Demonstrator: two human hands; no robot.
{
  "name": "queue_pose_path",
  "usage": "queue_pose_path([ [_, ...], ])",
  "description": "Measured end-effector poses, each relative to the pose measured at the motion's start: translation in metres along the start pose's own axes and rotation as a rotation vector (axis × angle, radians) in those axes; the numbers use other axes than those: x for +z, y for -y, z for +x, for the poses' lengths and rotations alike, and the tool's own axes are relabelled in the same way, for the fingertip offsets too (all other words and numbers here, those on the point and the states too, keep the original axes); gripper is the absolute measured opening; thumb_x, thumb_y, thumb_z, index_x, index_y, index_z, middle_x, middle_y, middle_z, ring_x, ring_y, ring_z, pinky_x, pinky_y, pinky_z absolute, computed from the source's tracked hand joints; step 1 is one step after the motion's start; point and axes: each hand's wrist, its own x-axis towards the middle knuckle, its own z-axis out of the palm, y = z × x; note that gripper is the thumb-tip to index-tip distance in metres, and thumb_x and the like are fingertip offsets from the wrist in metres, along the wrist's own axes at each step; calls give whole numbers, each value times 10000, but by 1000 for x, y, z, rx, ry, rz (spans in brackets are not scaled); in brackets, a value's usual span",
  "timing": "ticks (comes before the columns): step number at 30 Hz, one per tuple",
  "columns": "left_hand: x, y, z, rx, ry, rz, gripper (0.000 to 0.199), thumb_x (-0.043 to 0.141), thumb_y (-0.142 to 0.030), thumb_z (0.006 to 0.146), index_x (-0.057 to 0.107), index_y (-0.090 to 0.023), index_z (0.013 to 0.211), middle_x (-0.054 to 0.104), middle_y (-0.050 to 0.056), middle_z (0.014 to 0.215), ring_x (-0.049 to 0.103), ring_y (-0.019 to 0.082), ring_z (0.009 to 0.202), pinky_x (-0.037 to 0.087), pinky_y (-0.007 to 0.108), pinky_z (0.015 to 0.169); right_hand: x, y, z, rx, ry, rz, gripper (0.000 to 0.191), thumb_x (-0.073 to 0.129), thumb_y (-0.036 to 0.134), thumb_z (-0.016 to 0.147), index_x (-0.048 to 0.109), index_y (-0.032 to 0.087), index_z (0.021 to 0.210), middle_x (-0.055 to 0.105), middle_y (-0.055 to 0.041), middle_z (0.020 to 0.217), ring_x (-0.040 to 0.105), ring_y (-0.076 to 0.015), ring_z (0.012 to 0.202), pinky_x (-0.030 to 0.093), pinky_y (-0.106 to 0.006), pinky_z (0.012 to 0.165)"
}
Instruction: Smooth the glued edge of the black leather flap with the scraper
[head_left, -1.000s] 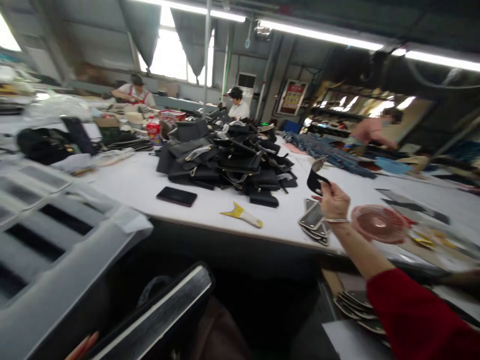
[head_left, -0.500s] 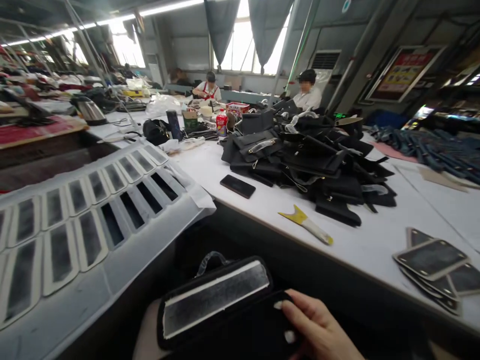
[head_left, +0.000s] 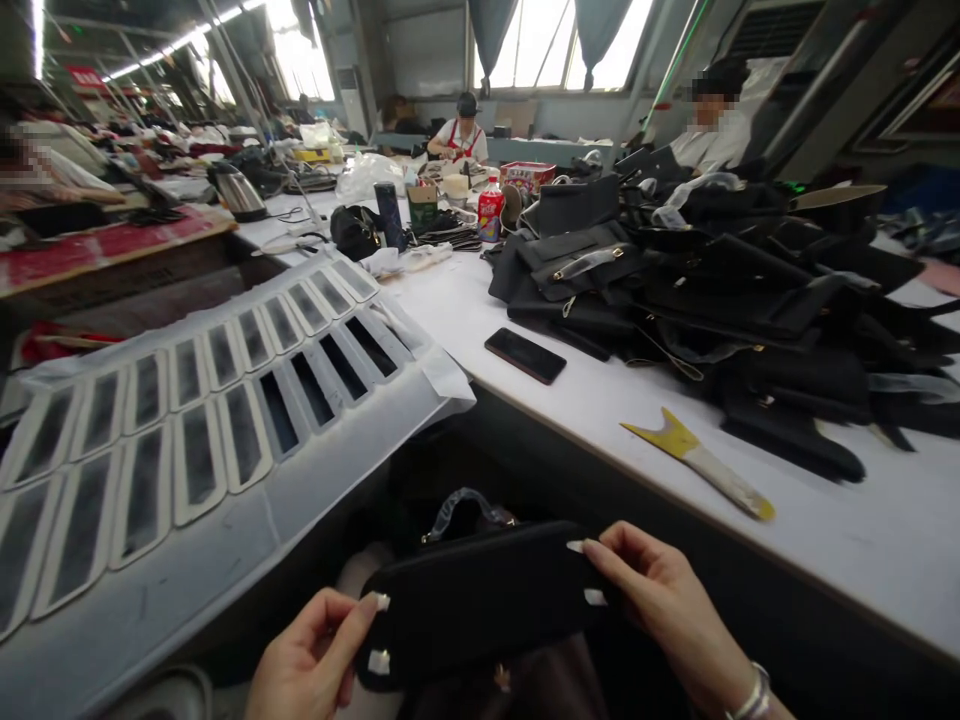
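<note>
A black oblong bag panel (head_left: pixel 480 605) with rounded corners lies across the end of a black bag low in the view. Small white tabs show near its corners. My left hand (head_left: pixel 311 650) pinches the panel's left end between thumb and fingers, close to a tab. At the right end, my right hand (head_left: pixel 652 590) grips the upper corner, thumb on top by another tab. Behind the panel's top edge rises a bag handle (head_left: pixel 465 505) wrapped in clear plastic. Most of the bag beneath is hidden or in shadow.
Left, a sheet-covered board (head_left: pixel 247 540) carries rows of pale-rimmed dark panels. On the white table (head_left: pixel 457 300) lie a phone (head_left: pixel 525 356), a yellow-ended scraper-like tool (head_left: pixel 697 465) and a heap of black bags (head_left: pixel 712 290). A red bottle (head_left: pixel 490 210) stands farther back. Co-workers sit beyond.
My left hand has come into view and taken the panel's left end. The panel now covers the pale-edged strip on the bag's end. The view has swung left.
</note>
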Motion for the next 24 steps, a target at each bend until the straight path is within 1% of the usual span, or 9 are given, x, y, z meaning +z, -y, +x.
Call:
queue_pose_path([
  [3,-5,8,12,-17,60,-48,594,775,-709,562,593,-144,581,510,-25,516,420,94,505,349,201,492,0,1,4,65,-4,-7,624,729,747,569,496,169,611,389,65,527,254,-41,468,161,-199,421],
  [5,-6,7,15,-54,88,-70,574,793,-682,565,599,-143,582,534,-16,557,446,112,567,381,215,547,1,0,8,112,9,-4,629,731,752,559,492,173,616,385,68,519,262,-45,465,162,-208,433],
  [8,-5,2,13,-117,107,-119,536,793,-644,609,594,-147,599,503,-32,563,403,100,568,355,211,547,1,-3,12,175,29,-4,654,735,774,532,471,182,612,362,78,501,256,-44,449,151,-215,436],
  [10,-3,1,11,-159,119,-176,549,806,-643,590,579,-144,597,486,-37,561,377,89,557,333,204,538,0,-6,15,184,48,1,662,731,783,546,453,186,609,352,82,504,251,-44,447,157,-212,432],
  [13,-1,6,11,-197,78,-232,565,824,-635,562,545,-145,592,445,-49,554,335,72,535,284,193,509,-4,-13,18,186,90,18,650,718,772,605,441,184,618,354,78,534,257,-50,471,190,-204,425],
  [15,-2,13,13,-212,60,-229,555,809,-637,581,531,-156,601,439,-47,558,330,75,534,279,199,500,-6,-17,20,215,118,30,640,712,761,635,437,183,627,353,75,556,259,-55,491,214,-195,423],
  [19,-5,20,17,-209,119,-169,567,791,-661,582,514,-166,596,407,-54,534,296,74,513,237,210,473,-10,-28,22,252,75,70,625,736,728,642,438,179,643,345,76,573,259,-51,497,228,-174,413],
  [21,-5,14,15,-195,116,-161,566,792,-653,594,506,-165,603,376,-66,530,262,65,507,200,210,471,-11,-33,23,276,55,96,621,761,711,625,441,179,643,351,77,558,263,-46,481,225,-168,402],
  [24,-3,-2,7,-194,83,-159,541,788,-619,634,497,-164,622,375,-65,561,259,67,534,199,207,486,-12,-38,25,297,43,127,607,788,680,617,446,179,638,363,78,543,271,-39,459,226,-159,387],
])
